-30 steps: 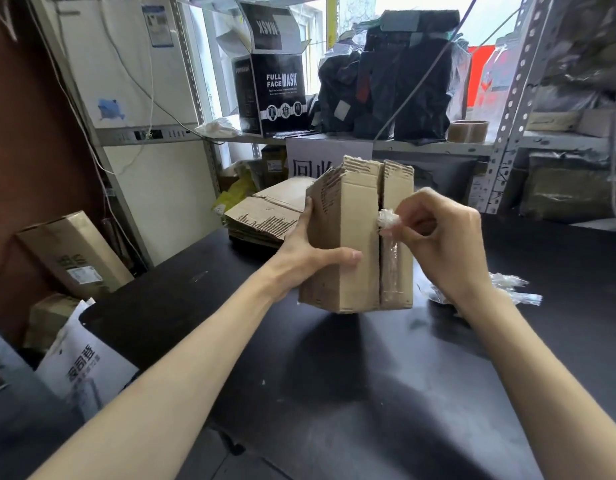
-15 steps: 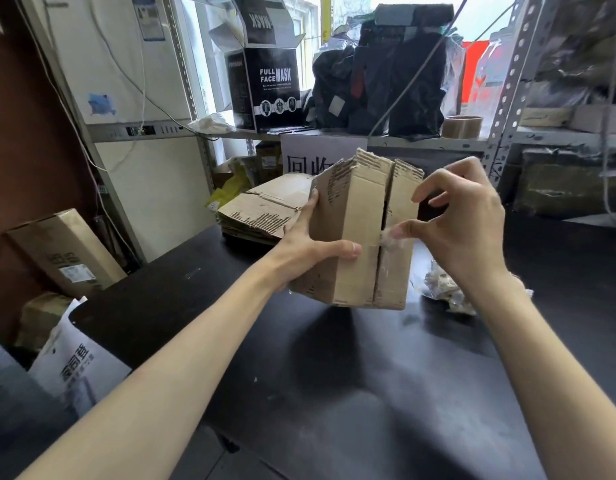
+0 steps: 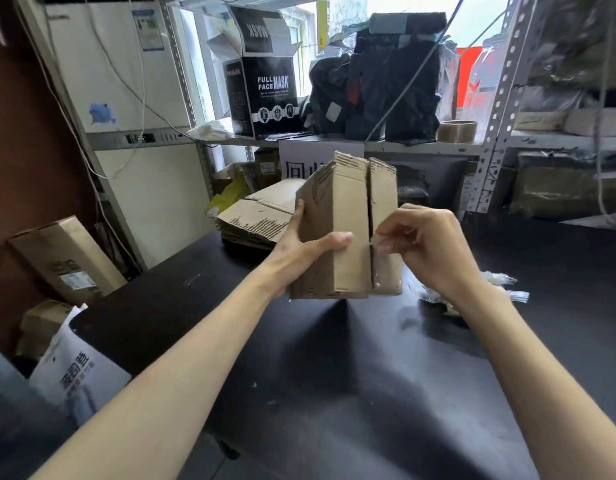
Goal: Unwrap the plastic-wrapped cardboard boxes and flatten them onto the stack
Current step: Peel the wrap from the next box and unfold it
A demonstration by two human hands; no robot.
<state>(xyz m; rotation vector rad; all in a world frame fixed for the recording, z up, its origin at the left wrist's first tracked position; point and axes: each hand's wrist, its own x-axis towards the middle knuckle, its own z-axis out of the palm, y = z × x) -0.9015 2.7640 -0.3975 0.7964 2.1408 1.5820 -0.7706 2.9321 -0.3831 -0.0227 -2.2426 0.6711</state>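
Note:
A bundle of folded brown cardboard boxes (image 3: 348, 216) stands upright above the black table (image 3: 334, 375), split by a vertical gap. My left hand (image 3: 310, 247) grips its left side, thumb across the front. My right hand (image 3: 420, 244) pinches a strip of clear plastic wrap (image 3: 379, 242) at the gap, on the bundle's right part, where wrap still clings to the lower portion. Behind the bundle, to the left, lies the stack of flattened boxes (image 3: 254, 220).
Crumpled plastic wrap (image 3: 500, 289) lies on the table behind my right wrist. Metal shelving (image 3: 500, 98) at the back carries a black mask box (image 3: 265, 95), dark bags and a tape roll (image 3: 457, 131). Cardboard boxes (image 3: 64, 261) sit on the floor at left.
My right hand dropped from the bundle's upper edge to its middle, still pinching the wrap. The bundle tilted and then came back upright.

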